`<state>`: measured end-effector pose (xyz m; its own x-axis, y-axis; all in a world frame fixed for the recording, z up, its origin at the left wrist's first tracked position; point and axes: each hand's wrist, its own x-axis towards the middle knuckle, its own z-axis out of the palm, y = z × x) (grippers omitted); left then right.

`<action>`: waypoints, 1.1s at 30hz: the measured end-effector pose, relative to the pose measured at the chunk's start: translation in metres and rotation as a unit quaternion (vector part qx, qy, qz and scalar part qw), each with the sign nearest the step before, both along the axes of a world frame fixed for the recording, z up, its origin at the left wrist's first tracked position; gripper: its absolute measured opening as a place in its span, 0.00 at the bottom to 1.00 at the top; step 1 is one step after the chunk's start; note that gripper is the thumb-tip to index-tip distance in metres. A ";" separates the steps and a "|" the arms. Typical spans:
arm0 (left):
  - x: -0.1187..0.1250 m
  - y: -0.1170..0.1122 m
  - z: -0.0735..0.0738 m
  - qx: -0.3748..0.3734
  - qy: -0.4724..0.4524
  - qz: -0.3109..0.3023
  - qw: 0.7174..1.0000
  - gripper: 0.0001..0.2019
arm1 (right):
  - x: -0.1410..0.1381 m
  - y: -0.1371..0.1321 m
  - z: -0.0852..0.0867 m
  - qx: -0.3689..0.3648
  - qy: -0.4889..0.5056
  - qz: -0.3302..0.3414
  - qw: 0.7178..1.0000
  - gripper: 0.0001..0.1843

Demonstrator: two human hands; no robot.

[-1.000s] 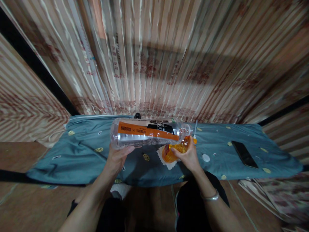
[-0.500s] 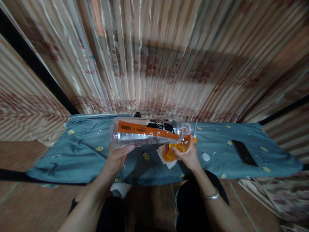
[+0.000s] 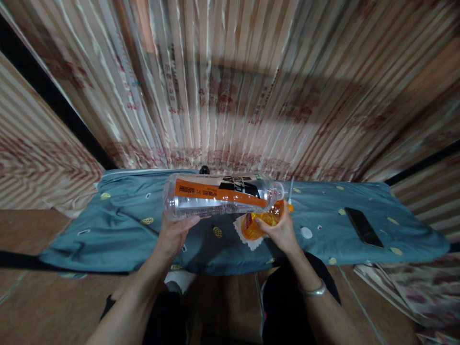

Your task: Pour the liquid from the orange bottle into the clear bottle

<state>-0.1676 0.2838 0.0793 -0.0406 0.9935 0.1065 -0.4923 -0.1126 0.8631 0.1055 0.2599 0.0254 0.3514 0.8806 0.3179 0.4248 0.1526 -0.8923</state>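
Observation:
My left hand (image 3: 177, 233) is closed around the base end of a large clear plastic bottle (image 3: 219, 195) with an orange and black label. The bottle lies nearly level in the air, its uncapped-looking neck pointing right. In my right hand (image 3: 282, 229) is a smaller bottle (image 3: 253, 227) of orange-amber liquid, tilted, with its upper end close to the large bottle's neck. Whether the two mouths touch I cannot tell. A scalloped white napkin (image 3: 253, 243) lies beneath the amber bottle. Just past my right fingers a thin pale stick with an orange end (image 3: 292, 192) shows.
A blue-green patterned cloth (image 3: 122, 239) covers the surface before me. On it are a white round cap (image 3: 306, 233) and a black phone (image 3: 363, 227) to the right. A small black knob-like object (image 3: 204, 170) is at the back edge, by the striped curtain (image 3: 230, 96).

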 end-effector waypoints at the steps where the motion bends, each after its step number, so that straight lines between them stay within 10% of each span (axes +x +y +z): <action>1: 0.000 0.000 0.000 0.001 0.000 0.000 1.000 0.26 | 0.000 0.000 0.000 0.003 -0.002 -0.002 1.000 0.46; 33: -0.001 0.000 -0.002 -0.003 -0.009 -0.004 1.000 0.23 | 0.002 0.000 0.002 0.012 -0.019 -0.002 1.000 0.45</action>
<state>-0.1686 0.2838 0.0775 -0.0352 0.9943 0.1006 -0.5091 -0.1044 0.8544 0.1071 0.2602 0.0272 0.3421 0.8713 0.3518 0.4592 0.1716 -0.8716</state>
